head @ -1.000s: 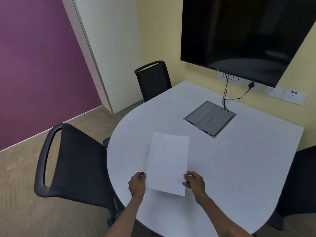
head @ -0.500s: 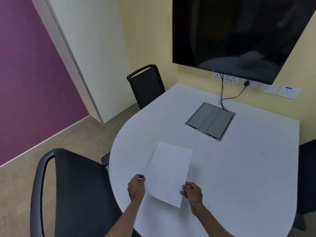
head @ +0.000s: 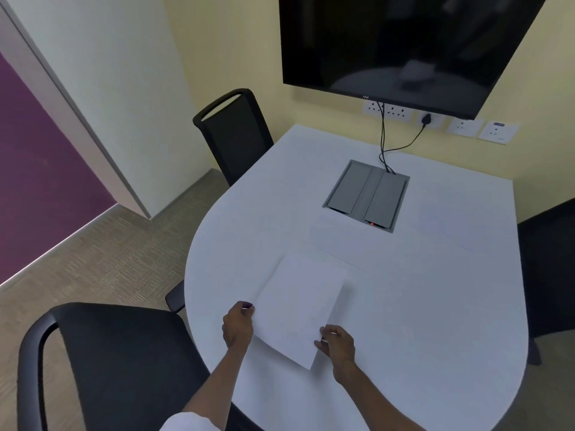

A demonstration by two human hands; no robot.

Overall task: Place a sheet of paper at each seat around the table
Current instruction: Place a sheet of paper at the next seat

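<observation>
A white sheet of paper (head: 298, 306) is held just above the near part of the white rounded table (head: 420, 321), tilted to the right. My left hand (head: 238, 326) grips its left edge and my right hand (head: 337, 345) grips its near right edge. Another faint white sheet (head: 448, 223) seems to lie at the table's far right. A black chair (head: 109, 362) stands at my near left, a second chair (head: 233, 132) at the far left, and part of a third chair (head: 547, 275) at the right edge.
A grey cable box (head: 367, 195) is set into the table's middle, with black cables (head: 384, 141) running up to wall sockets. A large dark screen (head: 404, 45) hangs on the yellow wall behind. Carpeted floor (head: 93, 259) lies to the left.
The paper has dropped lower toward the table and turned a little to the right, both hands still on it. My view has shifted rightward and closer to the table.
</observation>
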